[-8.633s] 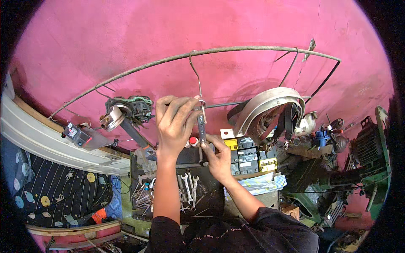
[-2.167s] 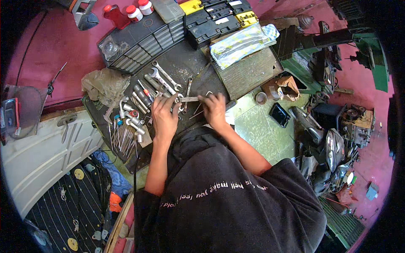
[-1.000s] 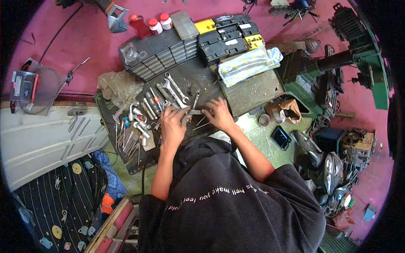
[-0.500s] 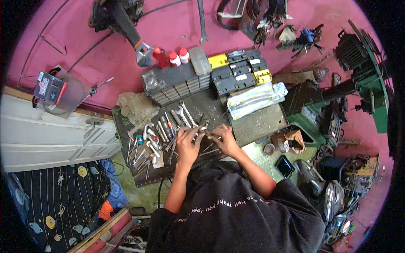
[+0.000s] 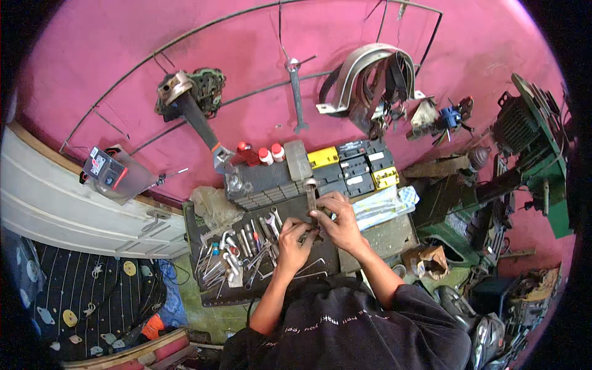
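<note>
In the head view, a ring-ended wrench (image 5: 311,198) stands nearly upright above the workbench (image 5: 216,297), its ring uppermost. The right hand (image 5: 342,227) is closed on its shank, thumb against fingers. The left hand (image 5: 296,250) is curled nearly closed at the lower end; what it grips there cannot be told. From this angle the ring overlaps the black battery cluster (image 5: 357,171), just beside a black drawer cabinet (image 5: 271,196) topped with red-capped white bottles (image 5: 265,156). Left of the hands, T-handle socket wrenches (image 5: 231,262) crowd the bench near a crumpled plastic bag (image 5: 216,208); the left hand hides part of the bench. A patterned packet (image 5: 382,208) lies beyond the right hand. On the pink wall hang a combination wrench (image 5: 296,92) and an adjustable wrench (image 5: 203,129).
</note>
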